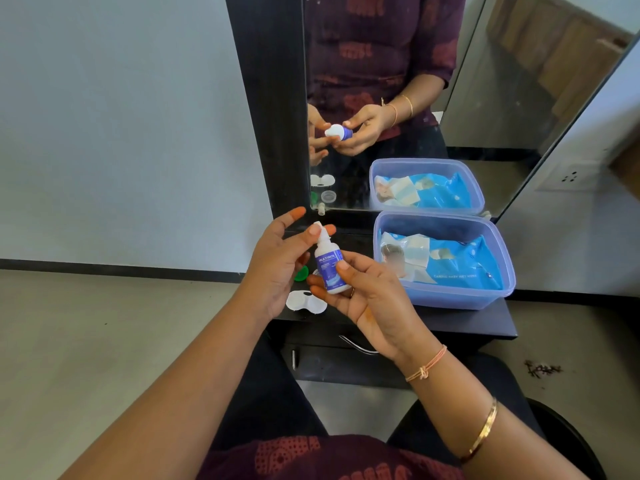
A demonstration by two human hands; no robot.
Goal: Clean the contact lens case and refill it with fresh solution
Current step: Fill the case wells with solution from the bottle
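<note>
A small white solution bottle (329, 268) with a purple label is upright above the black shelf (467, 323). My right hand (367, 299) grips its body from the right. My left hand (277, 268) pinches the bottle's nozzle between thumb and a fingertip, with the other fingers spread. The open white lens case (301, 301) lies on the shelf just below my hands. Its green cap (302, 273) lies behind it, partly hidden by my left hand. A small pale cap (321, 210) stands on the ledge at the foot of the mirror.
A clear blue plastic container (450, 299) holding a blue pack of wet wipes (457, 265) takes up the right of the shelf. A mirror (398, 64) rises behind. A drawer with a metal handle (356, 346) is below the shelf.
</note>
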